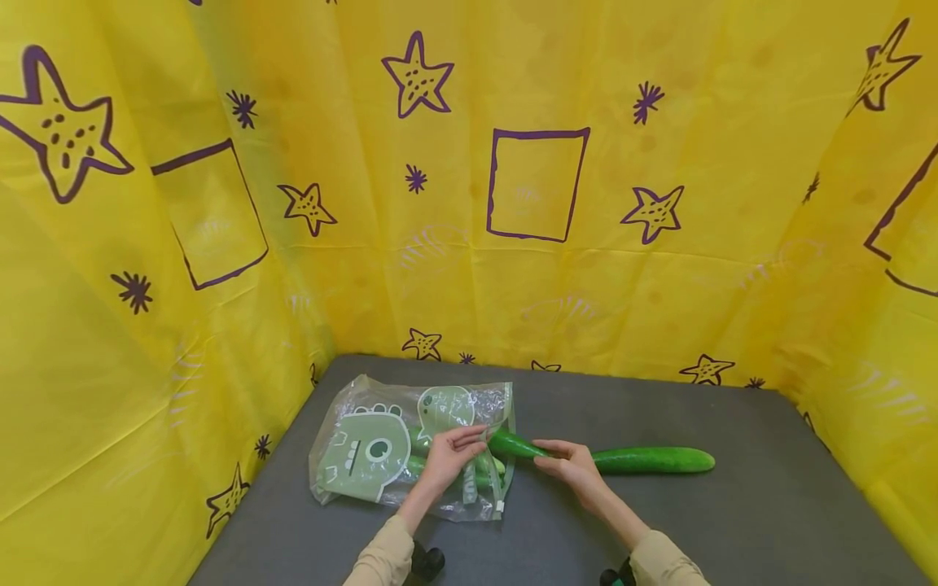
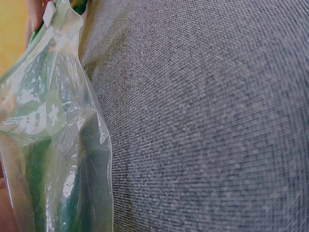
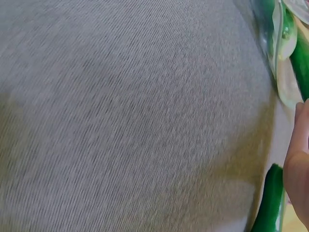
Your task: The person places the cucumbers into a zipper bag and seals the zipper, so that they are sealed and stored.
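Observation:
A clear zip bag [image 1: 370, 448] with green cartoon prints lies on the grey table, green cucumbers showing inside it. My left hand [image 1: 449, 457] pinches the bag's edge near its opening. In my right hand [image 1: 575, 472] is the outer end of a cucumber [image 1: 515, 444], whose other end is at the bag's mouth. Another cucumber [image 1: 655, 460] lies on the table to the right, partly behind my right hand. The left wrist view shows the bag [image 2: 53, 111] close up; the right wrist view shows my right hand [image 3: 298, 164] between two cucumbers.
The grey table [image 1: 586, 537] meets a yellow curtain [image 1: 454, 285] with purple star drawings at the back and on both sides. A white slider [image 1: 500, 506] sits at the bag's near right corner. Dark objects are at both wrists.

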The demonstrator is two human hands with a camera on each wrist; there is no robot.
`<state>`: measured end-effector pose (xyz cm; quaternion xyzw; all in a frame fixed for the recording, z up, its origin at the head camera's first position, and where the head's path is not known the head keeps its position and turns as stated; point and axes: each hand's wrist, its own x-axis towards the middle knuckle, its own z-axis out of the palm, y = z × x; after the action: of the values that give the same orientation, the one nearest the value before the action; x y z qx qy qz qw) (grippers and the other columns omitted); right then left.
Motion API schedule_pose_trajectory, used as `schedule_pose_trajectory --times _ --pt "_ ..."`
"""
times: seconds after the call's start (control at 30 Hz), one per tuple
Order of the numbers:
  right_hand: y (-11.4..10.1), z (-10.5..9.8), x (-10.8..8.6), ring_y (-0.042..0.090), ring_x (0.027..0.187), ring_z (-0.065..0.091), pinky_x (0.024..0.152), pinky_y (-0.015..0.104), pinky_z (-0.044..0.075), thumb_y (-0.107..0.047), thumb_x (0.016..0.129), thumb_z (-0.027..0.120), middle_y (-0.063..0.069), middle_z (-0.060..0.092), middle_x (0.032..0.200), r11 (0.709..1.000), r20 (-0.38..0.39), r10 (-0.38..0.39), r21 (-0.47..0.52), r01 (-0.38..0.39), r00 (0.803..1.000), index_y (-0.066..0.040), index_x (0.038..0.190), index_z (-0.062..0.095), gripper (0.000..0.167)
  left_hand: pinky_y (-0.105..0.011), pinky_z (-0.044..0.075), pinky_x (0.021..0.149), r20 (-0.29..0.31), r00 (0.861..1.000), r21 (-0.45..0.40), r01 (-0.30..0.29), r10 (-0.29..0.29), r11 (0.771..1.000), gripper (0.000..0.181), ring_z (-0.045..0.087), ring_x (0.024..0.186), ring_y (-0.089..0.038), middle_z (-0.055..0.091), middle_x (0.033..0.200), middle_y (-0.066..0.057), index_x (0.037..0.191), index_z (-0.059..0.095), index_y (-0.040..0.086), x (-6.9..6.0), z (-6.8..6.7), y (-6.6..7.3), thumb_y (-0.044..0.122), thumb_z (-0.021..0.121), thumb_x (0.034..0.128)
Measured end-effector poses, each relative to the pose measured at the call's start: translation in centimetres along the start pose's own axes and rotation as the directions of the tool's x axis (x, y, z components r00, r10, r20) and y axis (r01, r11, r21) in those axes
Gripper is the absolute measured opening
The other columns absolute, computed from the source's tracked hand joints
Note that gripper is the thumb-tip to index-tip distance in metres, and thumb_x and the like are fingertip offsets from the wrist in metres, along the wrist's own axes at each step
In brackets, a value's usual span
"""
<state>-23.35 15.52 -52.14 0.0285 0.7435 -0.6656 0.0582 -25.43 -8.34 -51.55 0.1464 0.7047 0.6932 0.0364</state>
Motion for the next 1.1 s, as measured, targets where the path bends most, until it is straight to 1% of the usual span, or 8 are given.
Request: schedule_pose_trajectory --times 0.1,0.17,0.3,0.43,0.6,0.8,0.97,1.1 --pt "0.1 0.6 0.2 0.007 0.079 0.064 0.072 0.02 0.055 -0.006 0.08 0.071 0.02 0.069 0.108 1.0 0.002 -0.021 -0.011 0.021 1.0 0.007 0.116 0.064 0.039 -0.019 0.056 0.084 0.01 1.0 0.007 0.015 -0.015 1.0 0.033 0.068 0.098 -0.012 0.062 0.116 -0.031 0.117 0.059 -0.011 -0.3 0.0 0.9 -0.003 0.064 0.0856" --pt "0.2 0.9 0.3 0.008 0.079 0.063 0.072 0.02 0.055 -0.006 0.081 0.071 0.021 0.069 0.109 0.999 0.004 -0.03 -0.02 0.03 1.0 0.007 0.115 0.064 0.038 -0.018 0.056 0.084 0.012 1.0 0.004 0.024 -0.024 1.0 0.034 0.068 0.095 -0.005 0.062 0.116 -0.03 0.118 0.06 -0.01 -0.3 0.0 1.0 -0.003 0.064 0.0855" --pt "0.3 1.6 0.7 0.008 0.08 0.063 0.071 0.019 0.054 -0.007 0.079 0.072 0.021 0.068 0.11 0.999 0.006 -0.036 -0.04 0.036 0.999 0.005 0.114 0.066 0.037 -0.019 0.056 0.084 0.004 1.0 -0.019 0.009 -0.009 1.0 0.034 0.066 0.092 0.001 0.061 0.116 -0.031 0.118 0.06 -0.01 0.0 -0.1 0.0 -0.002 0.065 0.0854" --pt "0.6 2.3 1.2 0.007 0.08 0.063 0.072 0.018 0.053 -0.006 0.079 0.072 0.022 0.068 0.109 0.997 0.013 -0.059 -0.045 0.06 0.998 0.005 0.114 0.066 0.037 -0.019 0.056 0.084 -0.015 1.0 -0.011 0.004 -0.004 1.0 0.035 0.067 0.095 -0.004 0.062 0.117 -0.029 0.119 0.06 -0.008 0.4 -0.2 -1.4 0.001 0.066 0.0854" --pt "1.0 3.1 1.7 0.009 0.082 0.064 0.073 0.018 0.052 -0.004 0.079 0.072 0.023 0.069 0.108 0.997 0.007 -0.069 -0.034 0.069 0.998 0.005 0.113 0.066 0.036 -0.021 0.056 0.085 -0.013 1.0 0.005 -0.015 0.015 1.0 0.036 0.068 0.098 -0.008 0.063 0.117 -0.028 0.12 0.06 -0.007 0.6 -0.1 -2.0 0.005 0.067 0.0858" --pt "1.2 3.9 2.0 0.014 0.088 0.066 0.074 0.019 0.052 -0.005 0.08 0.072 0.023 0.068 0.11 0.995 -0.007 -0.079 -0.053 0.079 0.997 0.004 0.113 0.067 0.034 -0.021 0.056 0.085 -0.014 1.0 0.0 -0.012 0.012 1.0 0.036 0.068 0.097 -0.007 0.063 0.117 -0.028 0.119 0.06 -0.007 0.5 0.0 -1.9 0.004 0.067 0.0858" --pt "1.2 4.4 2.2 0.015 0.09 0.066 0.075 0.02 0.052 -0.006 0.08 0.071 0.022 0.068 0.111 0.995 0.011 -0.085 -0.058 0.085 0.996 0.002 0.113 0.067 0.034 -0.02 0.056 0.085 -0.018 1.0 0.004 -0.006 0.006 1.0 0.034 0.067 0.104 -0.022 0.063 0.116 -0.027 0.119 0.061 -0.007 0.4 0.0 -1.4 0.002 0.066 0.0862" --pt "1.3 4.8 2.3 0.021 0.094 0.066 0.076 0.022 0.054 -0.005 0.082 0.07 0.023 0.066 0.113 0.991 0.036 -0.107 -0.077 0.109 0.994 0.003 0.114 0.066 0.034 -0.021 0.057 0.084 -0.007 1.0 -0.002 -0.006 0.006 1.0 0.033 0.066 0.105 -0.029 0.063 0.115 -0.03 0.118 0.06 -0.01 0.2 0.0 -0.3 -0.001 0.065 0.0862"
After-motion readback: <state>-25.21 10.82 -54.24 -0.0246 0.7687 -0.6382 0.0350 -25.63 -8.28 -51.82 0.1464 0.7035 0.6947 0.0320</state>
